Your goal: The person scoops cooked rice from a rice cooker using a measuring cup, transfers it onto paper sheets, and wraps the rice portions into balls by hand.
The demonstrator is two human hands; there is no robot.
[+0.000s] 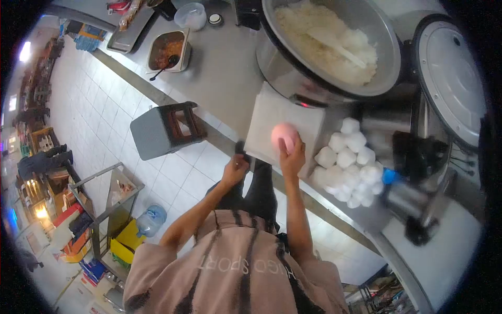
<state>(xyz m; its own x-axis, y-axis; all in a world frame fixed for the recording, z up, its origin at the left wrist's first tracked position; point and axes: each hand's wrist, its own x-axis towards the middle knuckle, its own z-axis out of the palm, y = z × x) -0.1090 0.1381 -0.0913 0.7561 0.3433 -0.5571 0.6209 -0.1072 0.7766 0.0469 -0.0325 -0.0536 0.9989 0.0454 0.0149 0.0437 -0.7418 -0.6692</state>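
My right hand (293, 154) is closed on a small pink rounded bowl (283, 137), its curved side facing up. The bowl is over a stack of white paper sheets (259, 123) on the steel counter; whether it touches the top sheet I cannot tell. By the counter's front edge, my left hand (238, 166) has its fingers curled. A dark, blurred object (240, 147) shows at its fingertips, too unclear to name. Right of the paper lies a pile of white wrapped bundles (348, 165).
A large cooker (272, 63) of white rice (324, 39), holding a white paddle (334, 46), stands behind the paper, its round lid (452, 73) raised at right. A steel pan (184, 57) of red food is at back left. Below the counter stands a grey stool (151, 133).
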